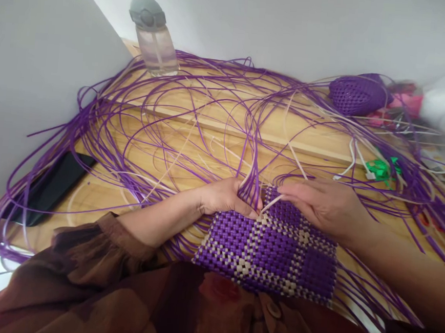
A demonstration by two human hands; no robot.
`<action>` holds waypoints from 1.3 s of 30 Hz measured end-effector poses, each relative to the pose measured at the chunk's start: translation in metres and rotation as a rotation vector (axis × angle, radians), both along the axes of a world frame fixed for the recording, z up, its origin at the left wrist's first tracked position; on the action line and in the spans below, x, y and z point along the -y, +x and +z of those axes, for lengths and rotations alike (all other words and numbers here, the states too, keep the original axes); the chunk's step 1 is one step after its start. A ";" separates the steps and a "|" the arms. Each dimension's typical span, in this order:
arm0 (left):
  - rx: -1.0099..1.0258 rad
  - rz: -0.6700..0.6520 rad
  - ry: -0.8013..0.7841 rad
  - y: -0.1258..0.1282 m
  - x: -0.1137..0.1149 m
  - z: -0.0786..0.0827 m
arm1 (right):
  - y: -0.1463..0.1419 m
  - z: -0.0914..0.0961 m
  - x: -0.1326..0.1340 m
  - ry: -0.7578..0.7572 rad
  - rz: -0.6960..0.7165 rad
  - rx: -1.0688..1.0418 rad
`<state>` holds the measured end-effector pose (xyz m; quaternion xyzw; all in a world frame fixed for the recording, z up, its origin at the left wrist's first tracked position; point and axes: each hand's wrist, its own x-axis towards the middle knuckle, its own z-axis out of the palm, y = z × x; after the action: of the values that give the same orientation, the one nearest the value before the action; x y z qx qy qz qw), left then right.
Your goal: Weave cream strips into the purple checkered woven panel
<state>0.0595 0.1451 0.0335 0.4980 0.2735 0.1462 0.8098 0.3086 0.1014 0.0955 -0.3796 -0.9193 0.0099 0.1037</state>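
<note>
The woven panel [277,250] lies at the surface's [317,140] near side, close to my shirt [138,303], probably for steadiness. At its far edge, my left hand [228,195] grips purple strands [255,159], apparently keeping them gathered; my right hand's [325,203] fingers pinch a cream strand [271,204].

Woven panel [277,248]: purple strips, cream bands crossing in a check, small cream motifs at crossings. Weave close; lies right of centre, low in view, loose strips trailing from its sides. Cream strand [272,204]: one end at the weave, slanting up right. Strand bundle [249,190]: mostly purple, gathered, rising from upper edge.
</note>
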 end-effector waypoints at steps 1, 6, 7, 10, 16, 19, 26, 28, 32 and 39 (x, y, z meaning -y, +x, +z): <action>0.000 0.000 -0.001 0.000 0.001 0.001 | -0.001 -0.002 -0.001 -0.012 -0.017 -0.026; 0.001 0.043 -0.002 0.002 0.003 0.005 | -0.020 -0.009 0.002 -0.090 -0.096 -0.041; -0.009 0.052 0.006 0.002 0.003 0.005 | -0.023 -0.009 0.003 -0.106 -0.092 -0.024; -0.056 0.041 0.040 0.002 0.003 0.006 | -0.027 -0.007 0.006 -0.111 -0.124 -0.040; -0.162 -0.059 0.229 -0.003 0.000 0.009 | -0.017 -0.003 0.008 -0.084 -0.184 -0.083; -0.181 -0.125 0.226 -0.003 0.000 0.008 | -0.019 0.000 0.009 -0.041 -0.184 -0.088; -0.109 0.013 0.024 0.003 0.007 0.002 | -0.041 0.013 0.014 -0.903 -0.620 -0.282; -0.089 0.010 0.001 0.003 0.008 0.001 | -0.048 0.013 0.017 -1.193 -0.723 -0.458; -0.101 0.009 0.010 0.002 0.008 0.002 | -0.061 0.010 0.025 -1.305 -0.775 -0.534; -0.125 0.072 0.048 0.004 0.010 0.002 | -0.066 0.010 0.028 -1.068 -0.594 -0.299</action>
<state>0.0632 0.1347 0.0351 0.5152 0.3378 0.1506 0.7732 0.2424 0.0730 0.1056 -0.6125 -0.6185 0.4916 0.0254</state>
